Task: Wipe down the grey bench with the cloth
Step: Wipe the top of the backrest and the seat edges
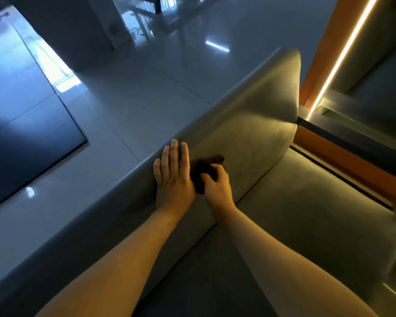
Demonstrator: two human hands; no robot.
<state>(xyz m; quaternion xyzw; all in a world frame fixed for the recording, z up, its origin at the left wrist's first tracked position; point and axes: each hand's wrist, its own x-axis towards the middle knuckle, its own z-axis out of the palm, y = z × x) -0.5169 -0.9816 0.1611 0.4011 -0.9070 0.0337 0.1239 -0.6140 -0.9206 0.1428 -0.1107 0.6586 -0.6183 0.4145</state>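
floor [146, 92]: pale glossy tiles, carried streaks of reflected light | mat [21, 133]: dark, lay flat on the floor at left | pillar [66, 30]: stood at top left | light strip [343, 49]: glowed warm, ran along an orange wall panel [325, 46] at right

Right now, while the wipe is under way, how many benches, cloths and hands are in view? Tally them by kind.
grey bench: 1
dark brown cloth: 1
hands: 2, with the left hand flat on the bench and the right hand gripping the cloth
Total: 4
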